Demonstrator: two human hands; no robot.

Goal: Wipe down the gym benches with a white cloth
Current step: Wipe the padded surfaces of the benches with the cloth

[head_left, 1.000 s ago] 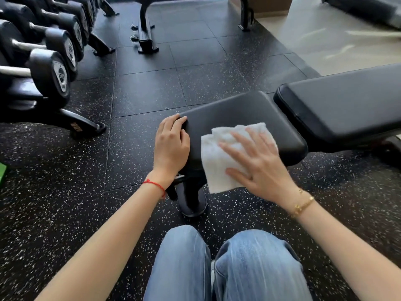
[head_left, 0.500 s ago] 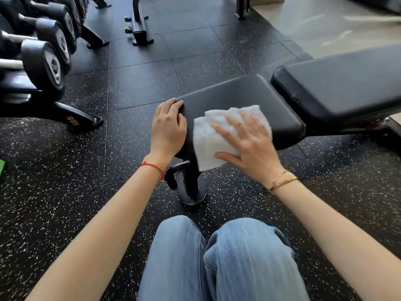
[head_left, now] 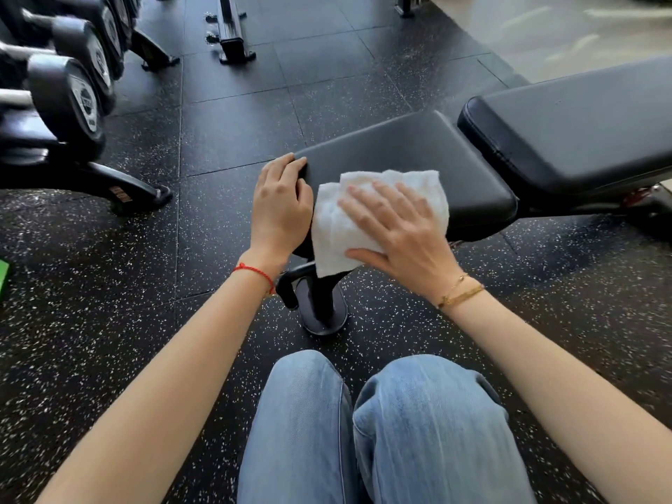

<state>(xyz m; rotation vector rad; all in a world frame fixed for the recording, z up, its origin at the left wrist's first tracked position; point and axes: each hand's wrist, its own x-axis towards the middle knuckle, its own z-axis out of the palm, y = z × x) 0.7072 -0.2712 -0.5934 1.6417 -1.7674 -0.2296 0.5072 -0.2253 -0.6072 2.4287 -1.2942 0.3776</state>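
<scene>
Right hand (head_left: 403,234) flat, pressing white cloth (head_left: 334,227) on bench seat (head_left: 407,147); left hand (head_left: 282,207) gripping seat's end.

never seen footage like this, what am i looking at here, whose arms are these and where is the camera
There is no machine here. The camera is worn on a person's head and looks forward and down, so the arms and the knees in blue jeans at the bottom are the wearer's own. The person is low beside a black gym bench; its seat pad is nearest, the longer back pad to the right. The right hand presses a white cloth flat on the seat pad, fingers spread. The left hand curls its grip over the pad's near end. Dumbbells sit on a rack at the left, on a speckled black floor.
</scene>
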